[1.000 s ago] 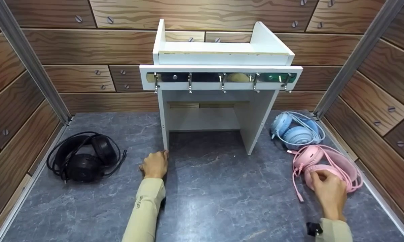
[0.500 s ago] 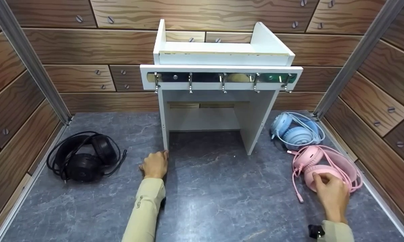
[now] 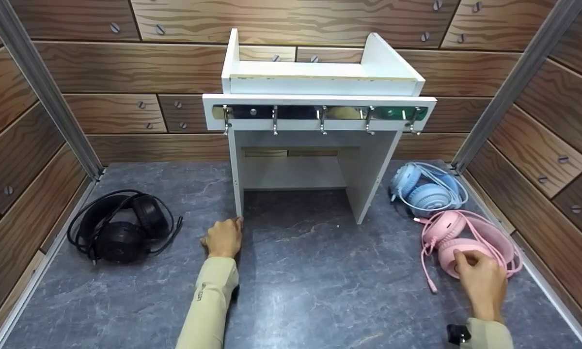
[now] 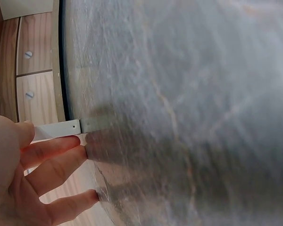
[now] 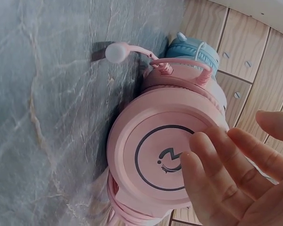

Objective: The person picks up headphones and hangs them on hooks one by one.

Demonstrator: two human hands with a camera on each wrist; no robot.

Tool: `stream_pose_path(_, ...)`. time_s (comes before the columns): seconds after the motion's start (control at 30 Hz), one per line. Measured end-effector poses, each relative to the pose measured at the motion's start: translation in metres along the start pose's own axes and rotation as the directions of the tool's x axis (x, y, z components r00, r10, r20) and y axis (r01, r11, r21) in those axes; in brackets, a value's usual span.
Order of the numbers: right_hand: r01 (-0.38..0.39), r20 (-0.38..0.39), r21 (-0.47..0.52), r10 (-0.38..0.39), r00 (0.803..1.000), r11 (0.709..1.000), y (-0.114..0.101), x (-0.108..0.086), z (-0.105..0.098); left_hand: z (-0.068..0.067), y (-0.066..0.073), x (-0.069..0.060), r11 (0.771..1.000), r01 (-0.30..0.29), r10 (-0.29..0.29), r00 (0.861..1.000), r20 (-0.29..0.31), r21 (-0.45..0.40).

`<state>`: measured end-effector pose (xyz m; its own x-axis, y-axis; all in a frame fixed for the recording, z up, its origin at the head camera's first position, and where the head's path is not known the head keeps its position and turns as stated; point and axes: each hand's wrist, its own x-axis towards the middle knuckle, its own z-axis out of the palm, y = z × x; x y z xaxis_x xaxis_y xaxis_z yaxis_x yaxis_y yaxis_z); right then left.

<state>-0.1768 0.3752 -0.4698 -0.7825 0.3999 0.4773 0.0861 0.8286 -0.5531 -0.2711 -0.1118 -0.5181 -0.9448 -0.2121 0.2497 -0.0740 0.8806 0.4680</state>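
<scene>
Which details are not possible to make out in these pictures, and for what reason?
Left sleeve: lettering too small to read, head view.
Black headset: ear-cup mark too small and dark, head view.
Blue headset: mostly hidden behind the pink headset, right wrist view.
Pink headset: ear cup partly covered by the right hand, same view.

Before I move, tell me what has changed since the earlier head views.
The right hand has shifted slightly rightward and back toward the person at the pink headphones; nothing was visibly taken hold of or let go. The left hand stayed at the foot of the white stand; the pink, blue and black headphones stayed put.
</scene>
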Motion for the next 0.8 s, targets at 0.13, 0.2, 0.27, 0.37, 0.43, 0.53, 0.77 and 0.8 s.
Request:
stream_pose_path(0.13,-0.010,0.003,0.002,0.010,1.000,1.000,0.003,-0.001,0.000,-0.001,0.000,0.000,1.000,0.025,-0.025,1.000,0.015,-0.010)
stream_pose_path(0.2,-0.009,-0.001,0.003,0.009,1.000,1.000,0.004,-0.002,0.001,-0.001,0.000,0.001,0.999,0.039,-0.039,0.999,0.021,-0.014)
stream_pose_path(0.27,-0.006,-0.003,0.003,0.006,1.000,1.000,0.005,-0.002,0.001,-0.001,0.000,0.001,0.999,0.045,-0.045,0.999,0.024,-0.015)
stream_pose_path(0.37,-0.005,-0.011,0.000,0.005,1.000,1.000,0.007,-0.002,0.001,-0.001,0.001,0.001,0.999,0.051,-0.050,0.998,0.029,-0.013)
stream_pose_path(0.43,-0.017,-0.017,-0.006,0.017,1.000,1.000,0.008,-0.001,0.001,-0.001,0.001,0.001,0.998,0.063,-0.062,0.997,0.041,-0.013)
stream_pose_path(0.53,-0.048,-0.018,-0.022,0.048,0.999,0.999,0.010,-0.001,-0.001,0.000,0.002,0.001,0.997,0.081,-0.080,0.995,0.057,-0.015)
stream_pose_path(0.77,-0.128,0.021,-0.050,0.129,0.991,0.991,0.011,0.000,-0.004,0.000,0.002,0.001,0.996,0.082,-0.081,0.996,0.043,-0.017)
stream_pose_path(0.8,-0.138,0.025,-0.052,0.139,0.990,0.989,0.011,0.000,-0.004,0.000,0.002,0.000,0.996,0.082,-0.082,0.996,0.042,-0.016)
